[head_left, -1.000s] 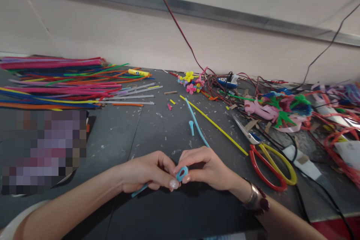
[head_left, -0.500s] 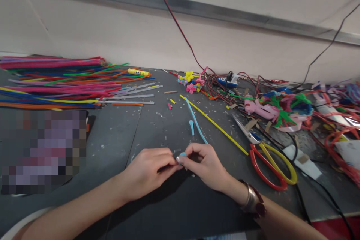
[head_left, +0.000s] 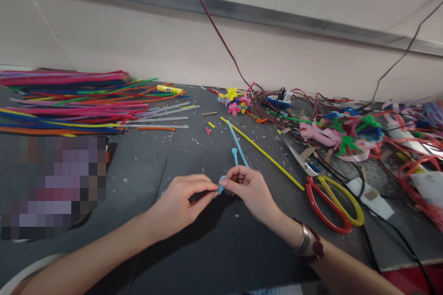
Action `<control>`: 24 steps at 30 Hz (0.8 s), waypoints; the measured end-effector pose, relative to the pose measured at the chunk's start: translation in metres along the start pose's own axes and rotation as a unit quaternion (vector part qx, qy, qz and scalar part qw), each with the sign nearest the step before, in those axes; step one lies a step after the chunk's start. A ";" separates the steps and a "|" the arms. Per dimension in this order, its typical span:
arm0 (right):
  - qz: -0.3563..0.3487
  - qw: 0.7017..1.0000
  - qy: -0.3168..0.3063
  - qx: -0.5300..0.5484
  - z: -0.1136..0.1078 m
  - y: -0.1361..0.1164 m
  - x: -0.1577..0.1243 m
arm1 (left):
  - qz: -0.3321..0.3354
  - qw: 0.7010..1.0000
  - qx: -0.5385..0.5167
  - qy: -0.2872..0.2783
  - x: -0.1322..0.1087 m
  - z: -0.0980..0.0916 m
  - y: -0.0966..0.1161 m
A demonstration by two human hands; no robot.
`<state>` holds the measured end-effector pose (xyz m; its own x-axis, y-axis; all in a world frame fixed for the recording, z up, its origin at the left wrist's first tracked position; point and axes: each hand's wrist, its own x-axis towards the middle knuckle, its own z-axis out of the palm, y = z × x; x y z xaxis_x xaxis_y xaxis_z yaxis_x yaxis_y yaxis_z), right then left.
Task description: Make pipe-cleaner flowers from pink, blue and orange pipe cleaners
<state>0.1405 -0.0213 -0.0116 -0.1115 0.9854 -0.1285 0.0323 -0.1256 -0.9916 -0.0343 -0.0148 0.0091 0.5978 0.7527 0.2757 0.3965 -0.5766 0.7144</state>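
My left hand (head_left: pixel 182 198) and my right hand (head_left: pixel 249 189) meet above the dark worktable, their fingertips pinching a small coiled light-blue pipe cleaner (head_left: pixel 222 185) between them. Most of the coil is hidden by my fingers. A longer light-blue pipe cleaner (head_left: pixel 237 145) runs from just beyond my right hand up the table, and I cannot tell whether it joins the coil. Beside it lies a short blue piece (head_left: pixel 235 156) with a rounded end. A straight yellow pipe cleaner (head_left: pixel 263 152) lies to the right.
Red-and-yellow-handled scissors (head_left: pixel 328 205) lie to my right. Colourful pipe-cleaner bundles (head_left: pixel 69 101) and a yellow glue stick (head_left: pixel 169 89) sit at the left. Pipe-cleaner flowers (head_left: pixel 233 103), tangled wires and a pink craft piece (head_left: pixel 321 134) line the far side. A pixelated patch covers the left.
Both hands have moved up the table, away from me. The blue coil, open and showing its hole a second ago, is now pinched and mostly covered by my fingertips.
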 end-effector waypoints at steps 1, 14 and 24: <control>-0.023 0.999 0.023 -0.017 0.000 0.000 -0.001 | -0.014 1.000 -0.002 0.006 0.000 0.000 0.000; -0.174 0.967 -0.052 -0.179 -0.002 -0.002 -0.007 | -0.044 0.997 -0.012 0.061 -0.002 0.002 -0.003; -0.197 0.954 -0.058 -0.220 -0.006 0.002 -0.006 | -0.045 0.999 -0.023 0.021 -0.003 0.003 -0.006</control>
<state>0.1470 -0.0266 -0.0132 -0.3096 0.9234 0.2268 0.3755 0.3379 -0.8631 -0.0365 -0.0150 0.0022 0.5311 0.8140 0.2353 0.4145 -0.4918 0.7657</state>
